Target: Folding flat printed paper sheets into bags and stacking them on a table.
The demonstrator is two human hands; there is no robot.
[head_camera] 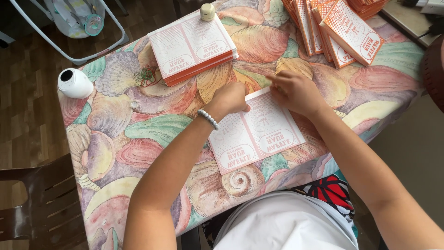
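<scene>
1. Left hand [230, 98], with a white bead bracelet [207, 119] on its wrist, is curled up and presses its fingers down on the top edge of one flat white and orange paper sheet [255, 131]. It is not grasping the sheet, just pushing on it.
2. Right hand [294, 91] also rests on the top edge of that same sheet, close to the left hand. Its fingers are bent and one finger points to the left. It holds nothing.
3. That one sheet lies flat on the table with the colourful seashell cloth [138, 139], right in front of the person, near the table's front edge. It has two panels side by side, each with an oval mark.
4. One neat stack of the same white and orange sheets [192, 46] sits farther back on the table, well apart from the hands. I cannot count how many sheets are in it.
5. One small cream round knob-shaped thing [207, 11] stands on the far edge of that stack.
6. One little bunch of red and green rubber bands [148, 76] lies just beside the stack, touching its left corner.
7. One messy pile of folded orange and white sheets [337, 28] leans at the far right corner. There are too many to count.
8. One white round plastic thing with a dark hole [74, 83] sits at the left edge of the table.
9. One dark brown chair [32, 199] stands on the floor to the left.
</scene>
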